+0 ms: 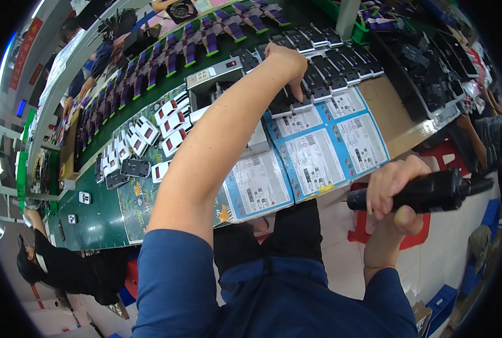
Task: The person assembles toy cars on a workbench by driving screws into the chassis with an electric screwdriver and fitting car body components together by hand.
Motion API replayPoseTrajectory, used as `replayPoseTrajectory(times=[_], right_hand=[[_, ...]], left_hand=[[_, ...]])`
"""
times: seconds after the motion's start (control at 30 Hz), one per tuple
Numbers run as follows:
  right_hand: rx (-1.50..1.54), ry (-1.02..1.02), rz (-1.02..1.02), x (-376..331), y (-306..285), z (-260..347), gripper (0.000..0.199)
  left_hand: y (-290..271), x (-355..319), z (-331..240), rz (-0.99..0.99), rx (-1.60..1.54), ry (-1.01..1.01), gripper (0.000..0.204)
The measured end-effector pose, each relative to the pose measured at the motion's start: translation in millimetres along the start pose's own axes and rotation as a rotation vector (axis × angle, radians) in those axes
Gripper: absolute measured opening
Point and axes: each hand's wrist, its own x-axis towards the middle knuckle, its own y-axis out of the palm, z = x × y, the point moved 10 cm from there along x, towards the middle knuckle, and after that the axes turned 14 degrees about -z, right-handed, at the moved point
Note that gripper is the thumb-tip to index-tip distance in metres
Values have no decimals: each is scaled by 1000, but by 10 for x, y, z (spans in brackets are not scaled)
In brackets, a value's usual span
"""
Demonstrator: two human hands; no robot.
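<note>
My right hand (394,188) is wrapped round a black electric screwdriver (431,192), held off the table's near edge at the right, its cord trailing right. My left arm stretches across the table, and my left hand (287,63) grips a black-and-white plastic housing (285,104) at the near end of a row, thumb on its near part. The other fingers are partly hidden behind the hand. Several similar housings (341,70) lie side by side to the right. Left of my forearm stands a grey metal box (214,73) with a red switch, partly covered by the arm.
White pieces with dark windows (174,121) lie piled left of my arm. Flattened printed cardboard (313,155) covers the near table. Purple-and-green parts (189,53) line the far side. A black bin (417,73) of dark parts stands right. A co-worker (65,265) is at the left.
</note>
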Motion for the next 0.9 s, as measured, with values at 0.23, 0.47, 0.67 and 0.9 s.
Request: replayPoseTrajectory(times=[0.23,0.47,0.67,0.9], right_hand=[[-8,-22,171,42,-245,120,33],[-152,-65,24,69,-104,-92,36],[-180,10,37,-8,78,-206,34],[-142,49,58,-50,189,-219,16]], left_hand=[[62,293,-159,-183,-107,48,86],[314,530,160,-81,-97,-149,87],[253,247,282,-76,-221,-145,89],[-514,-328,-25,-657,-492,-23,73]])
